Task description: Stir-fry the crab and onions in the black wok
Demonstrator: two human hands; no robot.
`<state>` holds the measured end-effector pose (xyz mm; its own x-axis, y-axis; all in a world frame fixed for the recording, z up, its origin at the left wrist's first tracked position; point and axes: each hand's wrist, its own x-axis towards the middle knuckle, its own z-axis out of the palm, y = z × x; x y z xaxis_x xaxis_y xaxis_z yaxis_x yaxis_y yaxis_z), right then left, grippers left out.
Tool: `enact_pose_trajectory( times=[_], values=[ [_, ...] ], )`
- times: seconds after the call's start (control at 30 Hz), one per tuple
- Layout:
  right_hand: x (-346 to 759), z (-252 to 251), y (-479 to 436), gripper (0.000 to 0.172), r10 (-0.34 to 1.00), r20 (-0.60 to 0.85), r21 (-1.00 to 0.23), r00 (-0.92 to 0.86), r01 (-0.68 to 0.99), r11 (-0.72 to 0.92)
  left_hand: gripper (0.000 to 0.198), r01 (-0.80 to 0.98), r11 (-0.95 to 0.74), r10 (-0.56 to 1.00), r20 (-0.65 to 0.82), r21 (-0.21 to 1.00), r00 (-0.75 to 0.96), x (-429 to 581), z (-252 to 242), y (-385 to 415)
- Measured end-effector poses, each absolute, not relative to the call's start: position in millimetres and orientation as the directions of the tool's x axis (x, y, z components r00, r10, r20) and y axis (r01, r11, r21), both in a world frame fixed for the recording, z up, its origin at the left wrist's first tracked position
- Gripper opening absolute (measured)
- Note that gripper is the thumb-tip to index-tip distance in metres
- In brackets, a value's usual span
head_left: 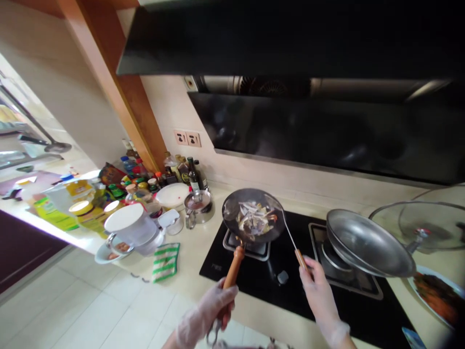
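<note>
My gloved left hand [212, 310] is wrapped round the wooden handle of a dark wok [230, 203], which sits over the left burner of the black stove. Pale, chopped pieces of food [256, 218] lie in the middle of the wok, too mixed to name. In my gloved right hand [319, 291] is a spatula [290, 232] with a thin metal shaft and a wooden grip. Its shaft slants over the wok's right rim, and its head is hard to make out in the pan.
A second steel wok [366, 242] rests on the right burner, with a glass lid [428, 218] behind it. A plate of cooked food [438, 295] stands far right. Bottles [194, 174], a white-lidded container [131, 230] and a striped cloth [166, 261] occupy the left counter. A range hood [272, 43] hangs above.
</note>
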<state>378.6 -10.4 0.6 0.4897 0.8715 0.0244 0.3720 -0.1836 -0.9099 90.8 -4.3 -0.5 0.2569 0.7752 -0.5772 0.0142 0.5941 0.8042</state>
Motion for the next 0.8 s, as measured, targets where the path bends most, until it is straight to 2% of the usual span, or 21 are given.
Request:
enact_pose_trajectory(
  times=[0.1,0.23,0.43,0.5,0.6,0.7,0.8],
  values=[
    [382.3,2.8,-1.0,0.046,0.878,0.03,-0.877,0.478,0.434,-0.207,0.063,0.051,0.567,0.801,-0.565,0.822,0.196,91.2,-14.7,-11.2],
    [389.5,1.2,16.5,0.043,0.9,0.034,-0.779,0.436,0.576,-0.25,0.068,0.003,0.611,0.775,-0.599,0.791,0.202,95.2,-30.0,-19.4],
    [382.5,-2.6,45.4,0.039,0.952,0.082,-0.482,0.293,0.848,-0.22,0.062,-0.008,0.641,0.763,-0.635,0.768,0.122,109.9,-23.5,-24.9],
    [377.7,-2.4,52.3,0.04,0.967,0.085,-0.43,0.24,0.884,-0.182,0.061,-0.037,0.623,0.777,-0.613,0.781,0.146,109.5,-14.6,-28.8],
    [376.0,-1.8,58.5,0.041,0.979,0.064,-0.444,0.193,0.884,-0.145,0.06,-0.092,0.585,0.806,-0.564,0.806,0.18,104.4,0.4,-38.2],
    [384.5,-0.7,57.2,0.048,0.983,0.059,-0.506,0.173,0.854,-0.12,0.056,-0.066,0.585,0.809,-0.576,0.809,0.116,96.9,13.8,-46.4],
    [401.3,2.3,44.2,0.059,0.972,0.145,-0.613,0.184,0.788,-0.057,0.053,0.002,0.601,0.797,-0.6,0.799,0.073,88.2,25.4,-49.8]
  ],
)
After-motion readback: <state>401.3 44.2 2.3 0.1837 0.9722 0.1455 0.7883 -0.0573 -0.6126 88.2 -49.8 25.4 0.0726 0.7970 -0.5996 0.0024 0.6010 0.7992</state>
